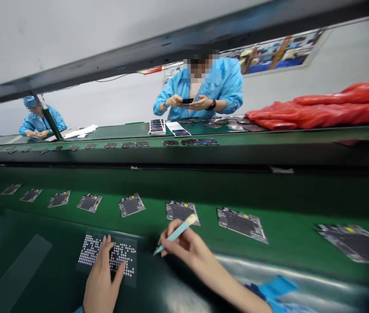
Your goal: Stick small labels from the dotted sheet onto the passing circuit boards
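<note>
My left hand [102,274] lies with its fingers stretched out on a clear sheet of small white round stickers [88,250], covering part of its middle. Between the thumb and fingers of my right hand [184,243] is a pair of light teal tweezers [176,233]. The tweezers' pointed end aims down and left, a short way right of the sheet, and a pale yellowish piece shows at the upper end. Just behind my right hand lies a dark circuit board [181,211] with a yellow patch, partly hidden by the hand and tweezers.
Several similar boards [132,205] lie in a row along the green belt [158,248]. A clear strip [18,274] is at the lower left. Beyond a raised ledge, two people in blue smocks sit; the nearer person [230,82] holds a dark flat piece. Red bags [327,106] lie at right.
</note>
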Demonstrator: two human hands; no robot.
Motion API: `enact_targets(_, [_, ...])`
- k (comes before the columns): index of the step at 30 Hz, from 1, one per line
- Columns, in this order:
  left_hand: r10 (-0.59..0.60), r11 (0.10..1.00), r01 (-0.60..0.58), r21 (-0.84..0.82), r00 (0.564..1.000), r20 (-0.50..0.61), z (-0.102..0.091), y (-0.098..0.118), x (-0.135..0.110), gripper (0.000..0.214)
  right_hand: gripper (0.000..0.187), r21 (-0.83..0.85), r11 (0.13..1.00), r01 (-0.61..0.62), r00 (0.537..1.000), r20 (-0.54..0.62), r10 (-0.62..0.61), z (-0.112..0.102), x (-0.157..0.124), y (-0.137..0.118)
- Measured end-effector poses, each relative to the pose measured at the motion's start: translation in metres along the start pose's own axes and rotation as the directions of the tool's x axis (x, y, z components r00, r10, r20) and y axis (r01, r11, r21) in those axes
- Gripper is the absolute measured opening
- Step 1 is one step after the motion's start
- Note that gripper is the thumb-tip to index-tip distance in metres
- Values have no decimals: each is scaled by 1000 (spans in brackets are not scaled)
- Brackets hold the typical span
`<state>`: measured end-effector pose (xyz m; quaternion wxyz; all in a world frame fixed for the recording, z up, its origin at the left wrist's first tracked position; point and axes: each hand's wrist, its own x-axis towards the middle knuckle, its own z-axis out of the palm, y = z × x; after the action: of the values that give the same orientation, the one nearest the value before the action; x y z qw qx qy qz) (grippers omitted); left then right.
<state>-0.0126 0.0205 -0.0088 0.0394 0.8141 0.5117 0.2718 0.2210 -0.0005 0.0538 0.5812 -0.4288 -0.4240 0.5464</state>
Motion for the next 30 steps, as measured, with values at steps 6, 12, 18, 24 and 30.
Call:
enact_targets(6, [58,998,-55,25,989,-134,32,14,0,35,30,-110,987,115,989,107,-103,30,15,48])
enact_targets(12, [46,998,-53,-41,988,-146,43,15,-16,49,29,48,991,126,988,82,-129,20,14,65])
enact_targets(18, [159,987,-162,-17,982,-102,38,10,-24,36,30,-64,992,111,989,106,-104,19,5,63])
enact_targets(24, [223,974,-224,16,951,-215,22,23,-7,30,21,-194,961,196,964,221,-151,20,-2,66])
enact_targets(30, [258,966,-245,81,936,-241,16,28,-5,31,14,-268,926,265,948,249,-199,16,-4,69])
